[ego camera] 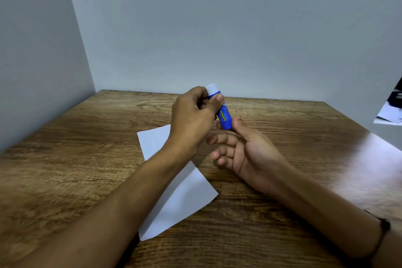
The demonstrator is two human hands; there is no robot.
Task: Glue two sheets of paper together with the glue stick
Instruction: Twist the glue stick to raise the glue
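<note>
A blue glue stick (pixel 224 115) with a white cap (pixel 212 89) is held tilted above the wooden table (pixel 87 137). My left hand (pixel 193 119) grips its upper part, thumb and fingers just under the cap. My right hand (pixel 245 152) holds the bottom end between thumb and forefinger, its other fingers loosely curled. White paper (pixel 180 198) lies flat on the table under my left forearm, which hides its middle. I cannot tell whether it is one sheet or two.
Grey walls close the table at the back and the left. Bright light glares on the table's right side (pixel 374 159). Beyond the right edge lie some white papers and a dark object (pixel 391 111).
</note>
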